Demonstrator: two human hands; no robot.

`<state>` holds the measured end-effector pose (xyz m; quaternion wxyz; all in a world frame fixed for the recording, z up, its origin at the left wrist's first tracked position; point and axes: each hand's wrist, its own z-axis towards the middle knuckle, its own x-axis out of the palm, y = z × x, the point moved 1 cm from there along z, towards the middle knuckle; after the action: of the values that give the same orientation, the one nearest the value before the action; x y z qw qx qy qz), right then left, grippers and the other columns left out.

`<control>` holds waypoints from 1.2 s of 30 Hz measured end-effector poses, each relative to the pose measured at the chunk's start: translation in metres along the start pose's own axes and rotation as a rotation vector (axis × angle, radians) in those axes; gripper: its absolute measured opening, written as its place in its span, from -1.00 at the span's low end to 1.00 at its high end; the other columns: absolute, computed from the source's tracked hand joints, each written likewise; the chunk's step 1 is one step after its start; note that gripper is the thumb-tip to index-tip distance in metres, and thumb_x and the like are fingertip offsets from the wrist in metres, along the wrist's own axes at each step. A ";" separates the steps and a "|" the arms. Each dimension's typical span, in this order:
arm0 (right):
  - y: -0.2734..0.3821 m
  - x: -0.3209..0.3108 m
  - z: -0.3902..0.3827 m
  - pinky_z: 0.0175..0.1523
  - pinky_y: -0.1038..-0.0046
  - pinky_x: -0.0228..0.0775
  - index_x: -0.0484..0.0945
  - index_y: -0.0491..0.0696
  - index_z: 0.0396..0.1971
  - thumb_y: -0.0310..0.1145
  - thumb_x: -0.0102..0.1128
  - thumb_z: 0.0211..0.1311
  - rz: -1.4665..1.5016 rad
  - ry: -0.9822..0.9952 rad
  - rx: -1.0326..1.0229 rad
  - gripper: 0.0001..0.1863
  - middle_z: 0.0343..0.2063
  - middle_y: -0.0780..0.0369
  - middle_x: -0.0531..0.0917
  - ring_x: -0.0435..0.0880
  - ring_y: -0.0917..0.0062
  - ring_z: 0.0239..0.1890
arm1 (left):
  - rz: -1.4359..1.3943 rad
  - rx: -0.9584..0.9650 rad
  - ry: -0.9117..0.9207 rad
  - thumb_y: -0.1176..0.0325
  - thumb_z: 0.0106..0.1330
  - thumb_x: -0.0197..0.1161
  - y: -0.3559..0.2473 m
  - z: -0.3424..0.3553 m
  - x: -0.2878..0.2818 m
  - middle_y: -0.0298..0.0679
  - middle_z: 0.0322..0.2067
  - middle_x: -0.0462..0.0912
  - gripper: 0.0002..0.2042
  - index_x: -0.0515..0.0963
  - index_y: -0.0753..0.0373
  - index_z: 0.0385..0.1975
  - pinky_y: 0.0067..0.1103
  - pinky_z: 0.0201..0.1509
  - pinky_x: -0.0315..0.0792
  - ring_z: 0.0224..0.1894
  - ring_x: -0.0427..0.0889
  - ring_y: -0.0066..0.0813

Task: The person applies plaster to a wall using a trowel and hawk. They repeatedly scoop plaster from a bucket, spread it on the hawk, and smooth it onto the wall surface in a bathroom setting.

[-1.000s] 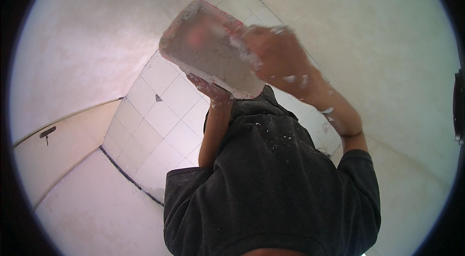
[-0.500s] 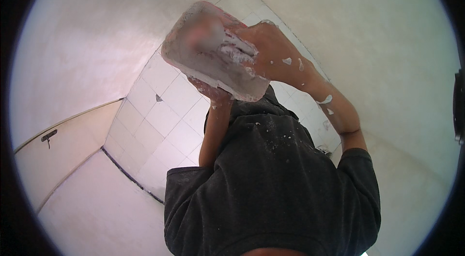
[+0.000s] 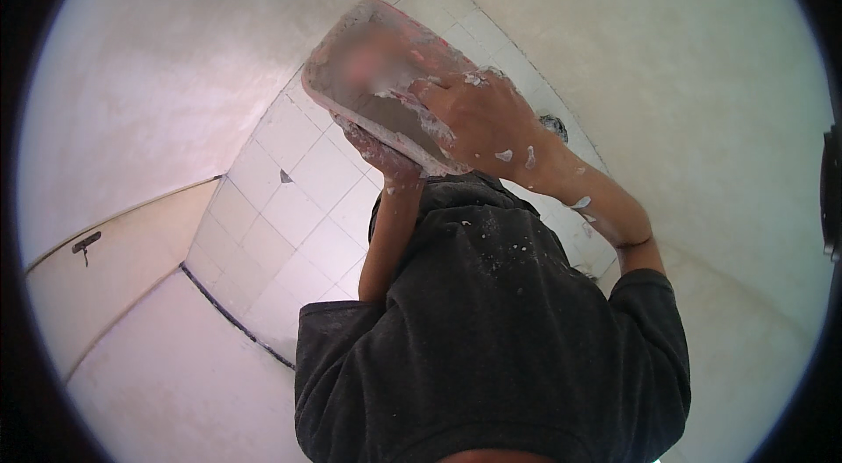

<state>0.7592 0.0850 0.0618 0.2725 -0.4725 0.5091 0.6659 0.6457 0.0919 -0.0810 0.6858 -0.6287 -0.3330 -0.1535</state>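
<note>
An oblong reddish tub [image 3: 370,124], crusted with pale wet plaster, is held up in front of my chest. My left hand [image 3: 381,152] is closed around its near side from below, with most of the fingers hidden under it. My right hand [image 3: 478,112] reaches over the right end with its fingers curled down into the tub. Whatever those fingers grip is hidden by the hand and the plaster. White splashes dot my right hand and forearm. Part of the tub's inside is blurred.
Pale walls rise close on the left and right and meet the white tiled floor [image 3: 307,191]. A door with a dark handle [image 3: 87,245] is at the left. On the floor lie a dark chip [image 3: 285,176] and a dark roundish thing [image 3: 553,125] near my right wrist.
My right hand has shifted slightly left and down, its fingers deeper in the tub. The tub has tilted a little, and the dark roundish thing on the floor has come into view.
</note>
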 end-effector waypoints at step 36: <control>-0.006 -0.001 -0.003 -0.25 0.29 0.37 0.47 -0.20 -0.17 -0.38 0.27 -0.27 0.192 -0.312 -0.207 -0.49 -0.50 0.04 0.55 0.52 0.14 -0.40 | -0.020 0.068 0.066 0.05 0.34 -0.16 0.009 -0.009 -0.031 -0.21 0.06 0.27 -0.52 0.08 0.19 0.16 -0.43 0.12 0.33 0.09 0.31 -0.36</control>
<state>0.7655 0.0842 0.0600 0.2334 -0.3384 0.4323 0.8026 0.6313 0.0781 -0.1080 0.7158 -0.5964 -0.3212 -0.1696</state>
